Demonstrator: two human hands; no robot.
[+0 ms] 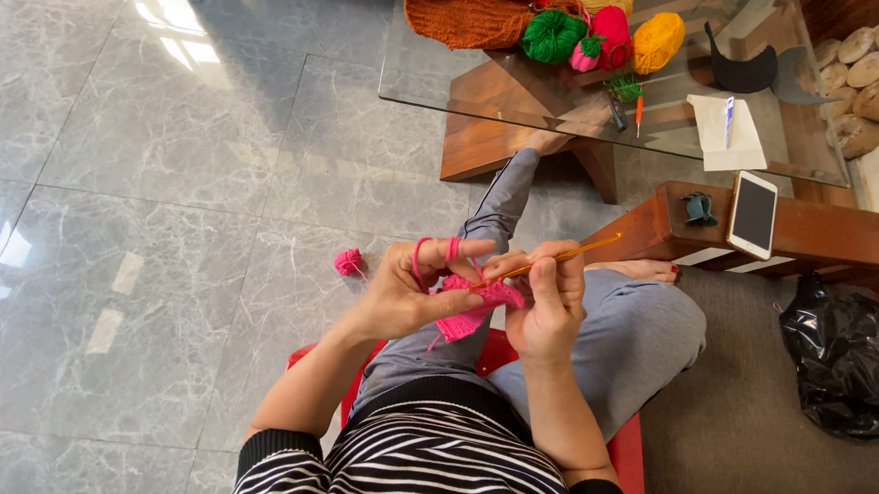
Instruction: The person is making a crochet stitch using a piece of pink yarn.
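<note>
My left hand (pixel 417 287) pinches a small pink crochet piece (pixel 476 309), with pink yarn looped over its index finger. My right hand (pixel 548 297) grips an orange crochet hook (pixel 571 255) whose tip sits at the top edge of the piece, between the two hands. Both hands hover above my lap, over grey trousers. A strand of yarn runs to a small pink yarn ball (pixel 348 263) lying on the grey tiled floor to the left.
A glass table (pixel 434 77) ahead carries several yarn balls (pixel 607 27), an orange knitted piece (pixel 456 18), paper with a pen (pixel 727 125) and small tools. A phone (pixel 753 214) lies on a wooden armrest. A black plastic bag (pixel 847 354) sits at right.
</note>
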